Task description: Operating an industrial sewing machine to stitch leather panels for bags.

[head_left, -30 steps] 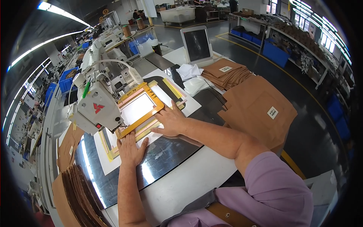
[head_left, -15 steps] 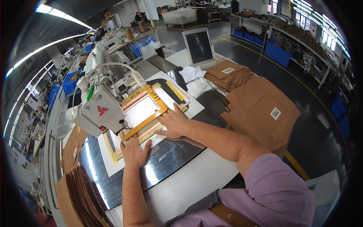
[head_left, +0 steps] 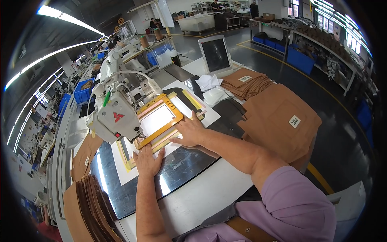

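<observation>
One orange frame [head_left: 160, 131] lies just ahead of both hands [head_left: 148, 163] [head_left: 190, 131].

A lilac short-sleeved top [head_left: 297, 199] is worn, crossed low by a brown band [head_left: 237, 225] fitted with a round metal stud [head_left: 247, 229]; forearms [head_left: 150, 203] and fingers [head_left: 147, 152] are left bare.

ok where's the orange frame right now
In the head view, the orange frame is left of centre, right of the white machine head, with the left hand at its near corner and the right hand by its right corner.
</observation>
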